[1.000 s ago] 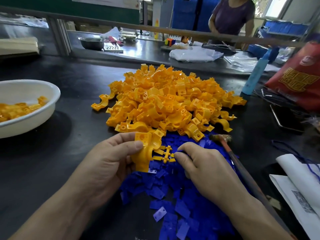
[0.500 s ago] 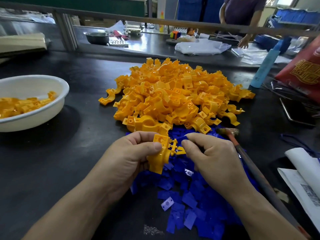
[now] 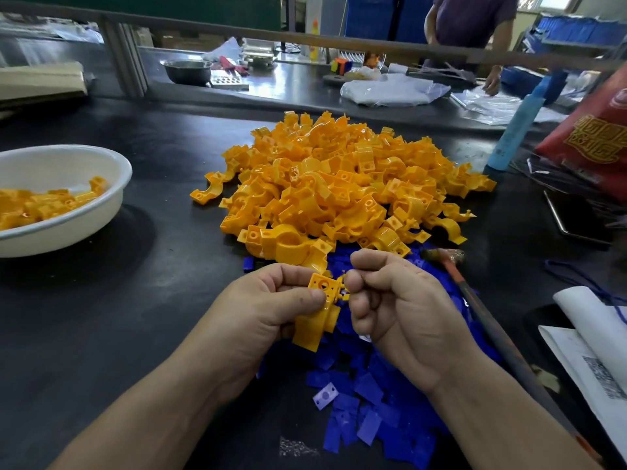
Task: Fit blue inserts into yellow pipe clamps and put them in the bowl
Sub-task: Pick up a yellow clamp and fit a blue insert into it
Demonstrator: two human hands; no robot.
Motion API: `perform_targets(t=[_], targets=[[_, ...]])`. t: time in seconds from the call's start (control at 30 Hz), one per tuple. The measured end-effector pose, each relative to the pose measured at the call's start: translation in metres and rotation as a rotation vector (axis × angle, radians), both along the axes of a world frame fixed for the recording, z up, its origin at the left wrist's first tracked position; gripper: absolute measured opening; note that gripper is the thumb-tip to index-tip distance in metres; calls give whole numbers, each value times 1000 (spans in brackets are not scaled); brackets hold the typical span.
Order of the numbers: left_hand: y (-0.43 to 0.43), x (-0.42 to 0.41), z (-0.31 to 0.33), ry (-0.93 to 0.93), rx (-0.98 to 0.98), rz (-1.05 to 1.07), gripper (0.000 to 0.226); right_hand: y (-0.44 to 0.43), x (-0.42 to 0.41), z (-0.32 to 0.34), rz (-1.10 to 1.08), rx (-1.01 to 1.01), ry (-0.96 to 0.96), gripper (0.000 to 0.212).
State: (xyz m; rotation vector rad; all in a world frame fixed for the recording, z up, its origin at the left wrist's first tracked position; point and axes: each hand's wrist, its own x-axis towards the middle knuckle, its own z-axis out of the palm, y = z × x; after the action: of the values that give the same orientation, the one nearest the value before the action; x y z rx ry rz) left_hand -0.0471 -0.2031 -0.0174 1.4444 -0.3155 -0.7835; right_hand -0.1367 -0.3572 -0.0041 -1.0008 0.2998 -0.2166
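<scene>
My left hand point(image 3: 268, 310) grips a yellow pipe clamp point(image 3: 319, 310) over the near edge of the blue insert pile point(image 3: 366, 385). My right hand point(image 3: 397, 310) has its fingers curled against the clamp's right end, pinching a small blue insert point(image 3: 345, 292) that is mostly hidden by the fingertips. A big heap of yellow clamps point(image 3: 339, 188) lies just beyond both hands. The white bowl point(image 3: 81, 218) stands at the far left with several yellow clamps inside.
A hammer point(image 3: 475, 300) lies right of my right hand, head toward the heap. Papers point(image 3: 597, 351) sit at the right edge, a phone point(image 3: 576, 215) and a red bag point(image 3: 593, 137) behind them. A blue bottle point(image 3: 519, 123) stands back right. A person stands beyond the rail.
Both hands lifted off the blue pile and came together. My right hand left the pile with an insert and now presses it at the clamp's end.
</scene>
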Motion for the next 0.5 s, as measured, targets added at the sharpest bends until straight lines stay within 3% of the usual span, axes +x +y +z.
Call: perform_targets(t=[0.13, 0.2, 0.23, 0.3, 0.4, 0.47, 0.5], targets=[[0, 0, -2, 5, -16, -11, 46, 0, 1, -2, 23, 32, -28, 21], [0, 1, -2, -4, -12, 7, 48, -1, 0, -2, 14, -109, 1, 17], [0, 3, -1, -13, -4, 25, 50, -2, -1, -2, -1, -279, 33, 16], [2, 7, -1, -27, 1, 76, 51, -7, -6, 1, -46, -809, 131, 15], [5, 14, 0, -31, -25, 160, 49, -9, -12, 2, 144, -1576, 373, 54], [6, 16, -1, -29, -37, 183, 49, -2, -10, -4, 296, -1911, 487, 67], [6, 16, -1, -25, -39, 181, 49, 3, -8, -8, 302, -1973, 460, 64]])
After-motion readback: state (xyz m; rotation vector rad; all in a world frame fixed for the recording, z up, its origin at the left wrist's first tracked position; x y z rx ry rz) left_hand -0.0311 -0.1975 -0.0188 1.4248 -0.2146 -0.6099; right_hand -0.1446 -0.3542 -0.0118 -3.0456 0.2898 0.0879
